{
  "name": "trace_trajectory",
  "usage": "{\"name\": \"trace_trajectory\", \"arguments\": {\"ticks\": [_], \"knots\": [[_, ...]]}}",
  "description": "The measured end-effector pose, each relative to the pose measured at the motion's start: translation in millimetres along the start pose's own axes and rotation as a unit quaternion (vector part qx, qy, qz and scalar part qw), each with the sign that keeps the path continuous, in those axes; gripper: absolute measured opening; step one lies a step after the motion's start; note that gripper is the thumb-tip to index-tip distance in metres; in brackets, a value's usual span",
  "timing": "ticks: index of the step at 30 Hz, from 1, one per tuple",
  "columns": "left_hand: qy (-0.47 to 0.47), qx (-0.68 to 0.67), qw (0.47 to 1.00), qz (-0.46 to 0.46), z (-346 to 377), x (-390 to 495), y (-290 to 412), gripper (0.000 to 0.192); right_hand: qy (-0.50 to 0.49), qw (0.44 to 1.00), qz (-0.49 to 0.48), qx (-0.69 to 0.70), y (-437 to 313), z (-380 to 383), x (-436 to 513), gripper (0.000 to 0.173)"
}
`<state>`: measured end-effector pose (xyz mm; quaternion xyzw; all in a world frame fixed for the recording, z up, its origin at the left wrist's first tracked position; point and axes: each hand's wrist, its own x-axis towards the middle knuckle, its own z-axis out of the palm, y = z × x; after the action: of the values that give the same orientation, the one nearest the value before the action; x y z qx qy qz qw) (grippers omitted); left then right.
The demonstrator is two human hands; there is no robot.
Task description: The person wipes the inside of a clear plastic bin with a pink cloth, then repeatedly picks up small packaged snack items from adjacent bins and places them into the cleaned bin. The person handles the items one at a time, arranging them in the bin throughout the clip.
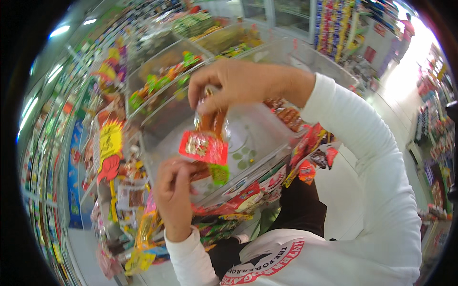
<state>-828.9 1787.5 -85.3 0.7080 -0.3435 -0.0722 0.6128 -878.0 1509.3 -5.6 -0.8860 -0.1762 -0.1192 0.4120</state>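
Note:
My right hand (222, 84) pinches the top of a clear plastic snack packet with a red label (203, 147) and brown sticks inside. Below it, my left hand (175, 195) holds a brown snack packet with a green label (219, 174); its fingers partly hide that packet. Both packets are over a clear-walled bin whose pale bottom (243, 143) carries a green leaf pattern. The upper hand is blurred.
Bins with green and orange wrapped snacks (157, 84) lie beyond my hands. A yellow price sign (110, 139) stands at the left. Hanging packets (304, 150) line the near side. A person (406, 35) is far off at the upper right.

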Motion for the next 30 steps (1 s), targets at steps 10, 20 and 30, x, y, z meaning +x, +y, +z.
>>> {"name": "trace_trajectory", "arguments": {"ticks": [10,20,30], "knots": [[0.022,0.01,0.999,-0.046,7,2,4,0.015,0.064,0.925,0.374,-0.028,100,-96,-104,0.032],[0.011,0.033,0.998,-0.054,6,2,5,0.015,-0.087,0.901,0.407,-0.125,143,-65,-118,0.036],[0.021,0.018,0.998,-0.06,7,0,-1,0.02,-0.128,0.871,0.378,-0.287,122,-49,-113,0.045]]}}
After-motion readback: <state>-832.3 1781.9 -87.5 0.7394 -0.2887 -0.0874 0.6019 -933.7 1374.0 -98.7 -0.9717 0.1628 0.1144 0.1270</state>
